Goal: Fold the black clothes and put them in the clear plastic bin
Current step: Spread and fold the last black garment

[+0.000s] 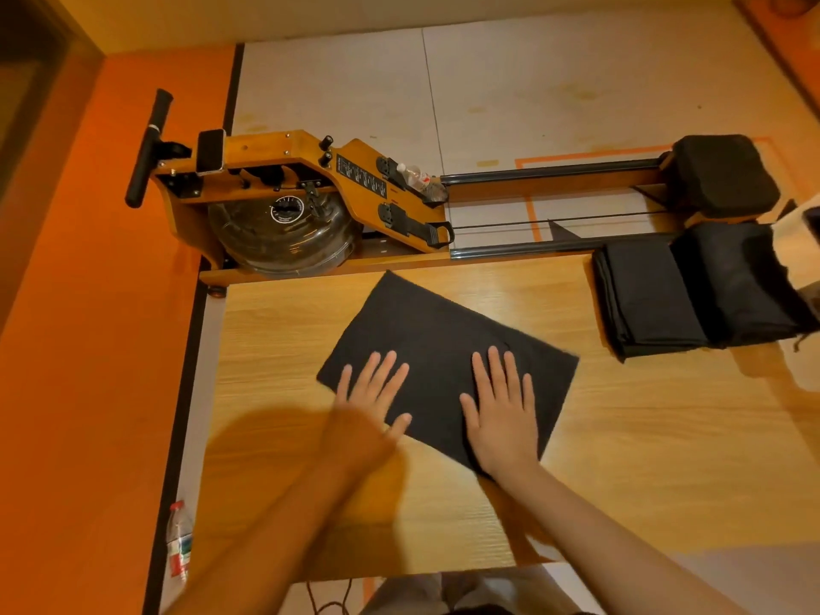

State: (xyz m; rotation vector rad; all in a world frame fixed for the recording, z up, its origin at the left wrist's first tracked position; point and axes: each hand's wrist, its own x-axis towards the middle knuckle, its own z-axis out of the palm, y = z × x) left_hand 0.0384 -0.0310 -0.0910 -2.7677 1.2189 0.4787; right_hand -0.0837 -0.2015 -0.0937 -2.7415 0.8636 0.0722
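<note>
— Black garment (443, 330) under both palms. Left hand (372, 392) flat, fingers straight and spread, a little blurred, pressing near the left end. Right hand (501, 415) flat too, fingers straight, gripping nothing, pressing near the right end.

— And lying where?

— Folded to a rectangle, set askew in the middle of the wooden desk (288, 348). Looks like smoothing, perhaps ahead of one more fold.

— Anything finished?

— Seemingly yes. At the desk's far right, a stack of folded black clothes (648, 299), with a second dark bundle (741, 277) touching its right side.

— Inside the bin?

— Cannot tell. Only a pale cropped shape (798, 255) at the right edge, possibly the clear plastic bin.

— Left to do, then?

— Probably finishing this piece and binning it. Beyond the desk, only a wooden rowing machine (284, 170).
</note>
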